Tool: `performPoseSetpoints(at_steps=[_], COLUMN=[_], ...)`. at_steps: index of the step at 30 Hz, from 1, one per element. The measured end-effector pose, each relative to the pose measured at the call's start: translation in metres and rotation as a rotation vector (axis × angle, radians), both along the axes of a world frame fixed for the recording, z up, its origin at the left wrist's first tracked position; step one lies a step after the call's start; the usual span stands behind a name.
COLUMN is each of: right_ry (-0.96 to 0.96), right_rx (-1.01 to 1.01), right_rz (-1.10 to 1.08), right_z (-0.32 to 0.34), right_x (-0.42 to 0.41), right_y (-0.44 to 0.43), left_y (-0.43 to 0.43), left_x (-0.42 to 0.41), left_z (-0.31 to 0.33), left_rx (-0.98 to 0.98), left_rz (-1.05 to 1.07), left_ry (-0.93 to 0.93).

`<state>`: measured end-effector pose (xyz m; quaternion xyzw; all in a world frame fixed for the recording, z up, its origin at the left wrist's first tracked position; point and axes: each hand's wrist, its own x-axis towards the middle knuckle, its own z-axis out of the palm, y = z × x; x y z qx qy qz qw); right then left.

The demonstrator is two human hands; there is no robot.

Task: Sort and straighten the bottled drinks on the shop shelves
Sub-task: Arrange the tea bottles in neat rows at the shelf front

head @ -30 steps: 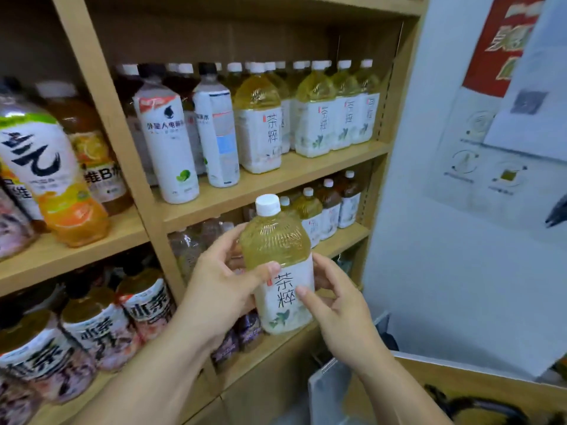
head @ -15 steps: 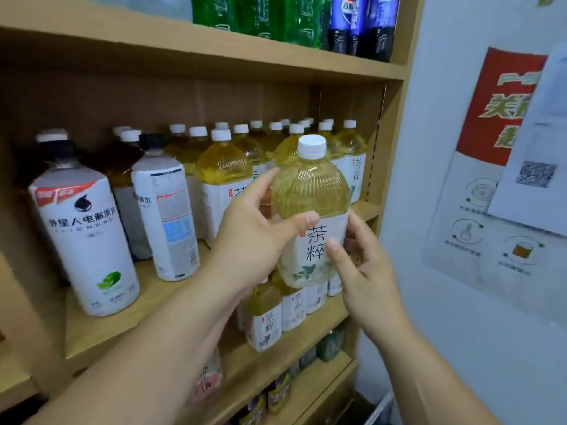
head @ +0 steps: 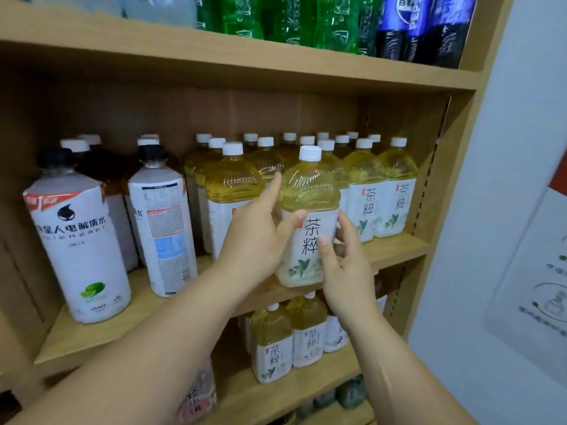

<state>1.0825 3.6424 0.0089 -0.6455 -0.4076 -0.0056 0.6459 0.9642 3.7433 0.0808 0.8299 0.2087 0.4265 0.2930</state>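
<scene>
This is a shop, at its drinks section. Open wooden shelves (head: 395, 251) carry stock in ranks, the same product repeated several deep with labels facing out: yellow tea bottles (head: 365, 191) with white caps, white-sleeved bottles (head: 79, 240) beside them, green bottles (head: 276, 19) and dark bottles with blue labels (head: 429, 26) on the shelf above, smaller tea bottles (head: 271, 348) on the shelf below. The side upright (head: 428, 191) has a column of slots. A printed poster (head: 537, 286) hangs on the wall at right.
</scene>
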Motion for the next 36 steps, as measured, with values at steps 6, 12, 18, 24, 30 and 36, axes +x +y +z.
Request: performPoseSetpoints(at_steps=[6,12,18,24,30,36], right_ry=[-0.099,-0.271,-0.487,-0.536,-0.667,-0.650], right_rx=[-0.091,-0.064,-0.095,-0.213,-0.245,-0.290], right_rz=[0.075,0.016,-0.037,-0.032,-0.304,-0.196], right_z=[-0.009,-0.007,-0.011,-0.006,-0.013,-0.014], right_x=[0.009,0.006,0.009,0.017,0.020,0.028], right_y=[0.001,0.009,0.024,0.040,0.047,0.054], left_y=[-0.006,0.011,0.013,0.015,0.016,0.014], left_x=[-0.021,-0.023,-0.022,-0.020,-0.022,-0.024], left_z=[-0.053,-0.086,-0.089,-0.091,-0.091,-0.090], left_rx=[0.529,0.643,0.560,0.614,0.621,0.622], left_rz=[0.346,0.674,0.699,0.723,0.702,0.705], left_ry=[-0.121,0.156,0.201,0.197,0.151,0.174])
